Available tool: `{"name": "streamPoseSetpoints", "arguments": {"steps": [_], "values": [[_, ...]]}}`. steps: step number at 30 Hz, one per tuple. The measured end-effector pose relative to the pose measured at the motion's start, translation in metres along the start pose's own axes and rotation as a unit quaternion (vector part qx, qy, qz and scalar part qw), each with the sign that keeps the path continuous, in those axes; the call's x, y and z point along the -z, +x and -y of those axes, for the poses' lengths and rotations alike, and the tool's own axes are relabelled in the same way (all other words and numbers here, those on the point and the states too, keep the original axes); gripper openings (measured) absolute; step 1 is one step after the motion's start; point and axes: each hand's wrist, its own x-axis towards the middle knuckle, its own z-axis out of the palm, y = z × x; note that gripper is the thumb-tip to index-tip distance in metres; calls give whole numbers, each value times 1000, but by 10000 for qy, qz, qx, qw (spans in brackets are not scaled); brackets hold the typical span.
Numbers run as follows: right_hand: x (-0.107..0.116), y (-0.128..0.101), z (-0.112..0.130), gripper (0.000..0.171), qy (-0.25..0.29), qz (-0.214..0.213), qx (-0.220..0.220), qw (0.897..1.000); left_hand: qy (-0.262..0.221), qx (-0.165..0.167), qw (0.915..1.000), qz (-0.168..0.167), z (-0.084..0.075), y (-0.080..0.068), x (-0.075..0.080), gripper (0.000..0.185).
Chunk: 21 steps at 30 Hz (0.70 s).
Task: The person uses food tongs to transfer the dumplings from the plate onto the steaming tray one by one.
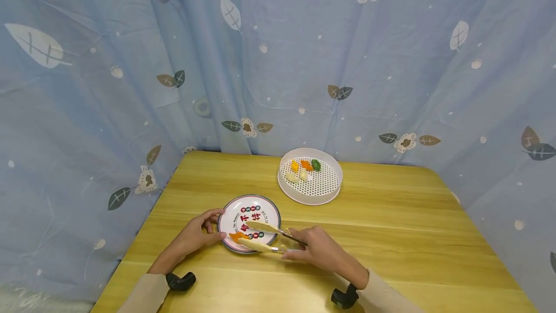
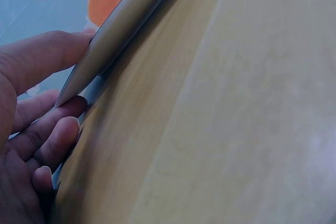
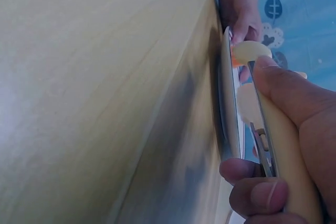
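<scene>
My left hand (image 1: 191,235) holds the left rim of a round white plate (image 1: 271,209) printed with red and dark characters. In the left wrist view the thumb lies on the rim of the plate (image 2: 113,35) and fingertips are beneath it. My right hand (image 1: 319,250) grips metal tongs (image 1: 260,246) with cream-coloured tips, which reach over the plate, spread apart. An orange piece (image 1: 236,236), perhaps a toy vegetable, lies at the plate's lower left, close to the lower tip; whether they touch I cannot tell. In the right wrist view, thumb and curled fingers wrap the tongs (image 3: 283,145).
Farther back stands a round white basket (image 1: 310,200) with a perforated bottom. Inside are a yellow piece (image 1: 295,165), an orange piece (image 1: 306,165), a green piece (image 1: 316,164) and pale pieces (image 1: 292,177). A blue patterned curtain (image 1: 295,62) hangs behind the wooden table (image 1: 391,216).
</scene>
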Motion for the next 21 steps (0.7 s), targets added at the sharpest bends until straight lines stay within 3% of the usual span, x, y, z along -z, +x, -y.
{"name": "streamPoseSetpoints", "arguments": {"steps": [3, 21], "values": [[-1, 3, 0, 63, -113, 53, 21, 9999, 1, 24, 10000, 12, -1, 0, 0, 66], [2, 14, 4, 38, -239, 421, 181, 9987, -56, 99, 9999, 111, -3, -1, 0, 68]]}}
